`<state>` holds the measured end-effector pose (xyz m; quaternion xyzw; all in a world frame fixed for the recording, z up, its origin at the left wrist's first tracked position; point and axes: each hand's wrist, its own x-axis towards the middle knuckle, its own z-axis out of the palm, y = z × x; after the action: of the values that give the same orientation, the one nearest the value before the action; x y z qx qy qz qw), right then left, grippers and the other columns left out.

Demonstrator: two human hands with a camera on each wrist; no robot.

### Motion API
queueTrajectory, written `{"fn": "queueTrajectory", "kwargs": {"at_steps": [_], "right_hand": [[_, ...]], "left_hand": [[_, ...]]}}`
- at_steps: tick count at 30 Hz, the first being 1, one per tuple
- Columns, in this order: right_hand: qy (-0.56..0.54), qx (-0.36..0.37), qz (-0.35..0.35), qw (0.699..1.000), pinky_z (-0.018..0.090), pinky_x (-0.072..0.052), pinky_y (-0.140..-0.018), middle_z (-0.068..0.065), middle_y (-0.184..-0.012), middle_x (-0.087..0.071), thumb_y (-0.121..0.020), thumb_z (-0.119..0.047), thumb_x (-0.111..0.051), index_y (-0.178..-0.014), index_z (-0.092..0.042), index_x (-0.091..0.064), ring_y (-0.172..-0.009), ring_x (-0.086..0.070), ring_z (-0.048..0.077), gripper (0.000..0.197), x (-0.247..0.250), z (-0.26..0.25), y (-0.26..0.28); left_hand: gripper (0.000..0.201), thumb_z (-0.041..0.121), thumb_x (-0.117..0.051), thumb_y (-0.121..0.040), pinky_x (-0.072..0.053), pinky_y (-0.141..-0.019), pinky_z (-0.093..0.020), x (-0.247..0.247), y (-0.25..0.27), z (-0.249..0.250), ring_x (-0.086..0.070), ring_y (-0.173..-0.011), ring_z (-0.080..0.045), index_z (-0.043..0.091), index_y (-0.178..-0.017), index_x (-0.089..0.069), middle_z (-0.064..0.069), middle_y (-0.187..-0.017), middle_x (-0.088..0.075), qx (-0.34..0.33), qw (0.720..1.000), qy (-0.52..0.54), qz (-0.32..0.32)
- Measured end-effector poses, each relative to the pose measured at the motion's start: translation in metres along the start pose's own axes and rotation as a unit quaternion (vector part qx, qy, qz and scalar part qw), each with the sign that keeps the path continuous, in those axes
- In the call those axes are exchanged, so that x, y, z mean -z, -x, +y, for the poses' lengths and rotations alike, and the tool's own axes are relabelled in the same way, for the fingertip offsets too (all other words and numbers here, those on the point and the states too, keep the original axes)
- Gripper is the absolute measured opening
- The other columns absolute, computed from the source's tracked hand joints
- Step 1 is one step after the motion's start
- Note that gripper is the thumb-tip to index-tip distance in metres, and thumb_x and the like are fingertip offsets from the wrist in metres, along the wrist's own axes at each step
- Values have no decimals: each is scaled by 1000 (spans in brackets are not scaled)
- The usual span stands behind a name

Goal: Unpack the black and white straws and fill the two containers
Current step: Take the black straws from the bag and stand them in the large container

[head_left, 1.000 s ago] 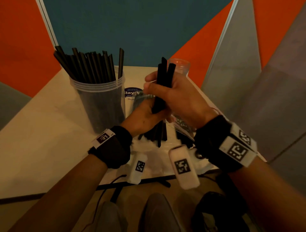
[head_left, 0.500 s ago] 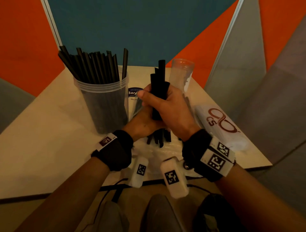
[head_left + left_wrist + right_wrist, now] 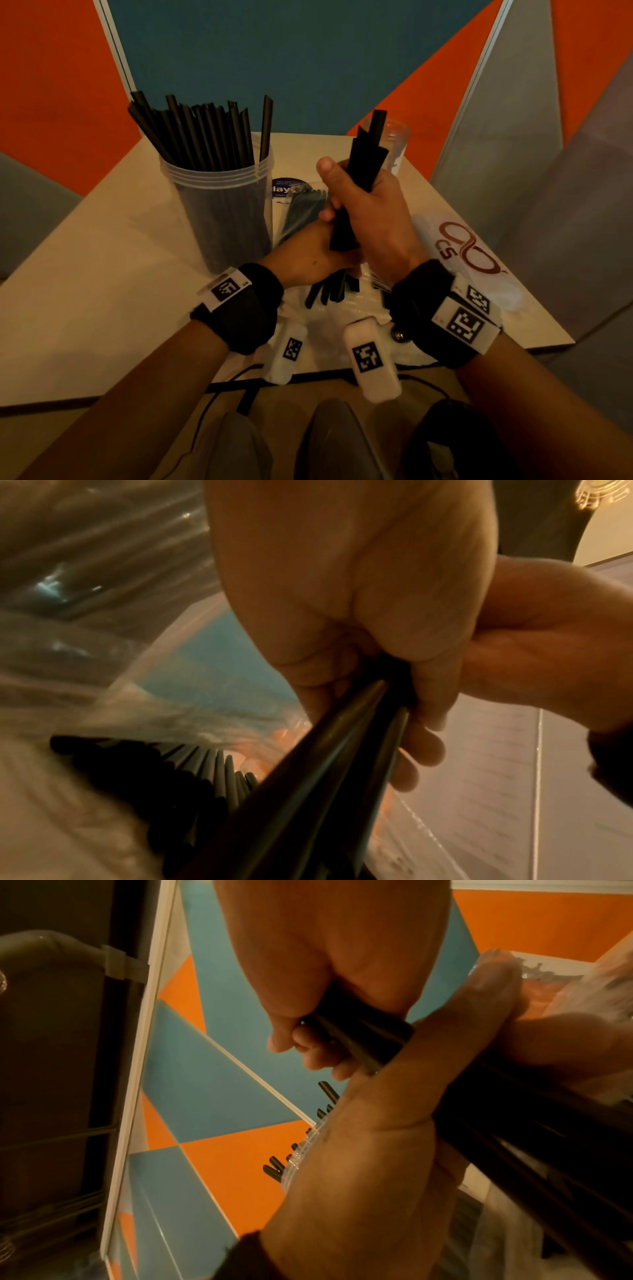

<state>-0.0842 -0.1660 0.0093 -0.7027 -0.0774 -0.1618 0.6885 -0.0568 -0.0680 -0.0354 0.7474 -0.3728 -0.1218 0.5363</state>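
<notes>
A bundle of black straws (image 3: 368, 154) stands nearly upright over the table middle. My right hand (image 3: 373, 219) grips it near the top, thumb raised. My left hand (image 3: 308, 253) sits just below with its fingers (image 3: 421, 753) curled round the same straws (image 3: 325, 791). Left of the hands, a clear container (image 3: 222, 212) stands packed with black straws. A second clear container (image 3: 394, 144) stands behind the bundle; its contents are hidden. More black straws (image 3: 329, 291) lie in a clear plastic bag (image 3: 103, 615) under the hands.
A white packet with a red logo (image 3: 469, 253) lies at the table's right edge. A blue round sticker (image 3: 284, 188) sits on the table behind the bag. The table's near edge (image 3: 102, 401) runs below my wrists. Orange and blue wall panels stand behind.
The tips of the bundle have leaned to the right, closer to the far clear container. Both hands keep their hold on it.
</notes>
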Motion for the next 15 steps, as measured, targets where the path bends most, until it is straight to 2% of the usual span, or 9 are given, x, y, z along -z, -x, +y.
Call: {"fn": "queueTrajectory", "kwargs": {"at_steps": [2, 4, 6, 8, 10, 11, 12, 13, 15], "right_hand": [[5, 11, -2, 1000, 30, -50, -63, 2, -57, -50, -89, -29, -63, -68, -16, -50, -57, -54, 19, 28, -1, 1, -1], [5, 23, -7, 1000, 30, -50, -62, 0, -55, -49, -90, -29, -62, -69, -16, -49, -54, -53, 17, 28, -2, -4, -2], [-14, 43, -11, 999, 32, -47, -56, -3, -53, -45, -92, -28, -59, -69, -17, -48, -49, -48, 15, 28, -3, -17, -7], [-35, 85, -18, 996, 32, -44, -52, -5, -53, -41, -95, -26, -56, -69, -18, -45, -47, -43, 13, 29, -2, -40, -15], [-41, 152, -26, 987, 31, -44, -53, -4, -56, -38, -98, -22, -50, -71, -15, -44, -47, -40, 12, 28, -4, -67, -29], [-54, 185, -27, 981, 30, -44, -54, -4, -56, -38, -98, -17, -47, -71, -14, -43, -47, -40, 12, 28, -6, -79, -37], [-80, 209, -19, 974, 29, -43, -54, -5, -55, -39, -96, -9, -45, -69, -13, -41, -46, -41, 11, 28, -8, -91, -46], [-111, 222, -11, 969, 28, -43, -55, -6, -53, -41, -93, -2, -41, -66, -13, -40, -45, -42, 10, 29, -11, -100, -56], [-156, 229, -21, 961, 25, -43, -58, -12, -47, -45, -84, 1, -39, -60, -14, -40, -46, -46, 6, 28, -21, -111, -72]], "left_hand": [[20, 11, -62, -89, -55, -81, -25, 0, 1, 2, -68, -83, -16, 29, -95, -56, 2, -84, -68, 6, 1000, 10, 5], [21, 14, -64, -88, -55, -82, -25, 3, 3, 7, -67, -88, -15, 27, -100, -55, -1, -91, -68, 7, 1000, 3, 11], [32, 26, -70, -83, -53, -86, -25, 10, 7, 15, -64, -97, -12, 24, -111, -55, -3, -104, -67, 9, 1000, -23, 10], [51, 42, -73, -72, -49, -86, -14, 24, 14, 25, -62, -100, 0, 25, -116, -54, 8, -111, -66, 17, 999, -41, 25], [52, 52, -70, -64, -41, -78, -2, 43, 26, 35, -57, -96, 11, 32, -109, -56, 20, -105, -62, 5, 992, -92, 86], [48, 55, -69, -64, -38, -76, -2, 54, 32, 40, -54, -93, 11, 33, -105, -56, 22, -101, -59, -6, 981, -142, 132], [45, 55, -69, -67, -37, -76, -6, 66, 38, 41, -51, -92, 7, 31, -104, -57, 19, -99, -56, -17, 963, -201, 180], [44, 52, -70, -72, -37, -77, -14, 76, 43, 41, -47, -94, -2, 27, -105, -58, 13, -100, -53, -26, 937, -268, 221], [43, 42, -71, -78, -29, -77, -26, 93, 51, 39, -41, -98, -15, 19, -111, -57, 2, -104, -48, -23, 875, -397, 277]]}}
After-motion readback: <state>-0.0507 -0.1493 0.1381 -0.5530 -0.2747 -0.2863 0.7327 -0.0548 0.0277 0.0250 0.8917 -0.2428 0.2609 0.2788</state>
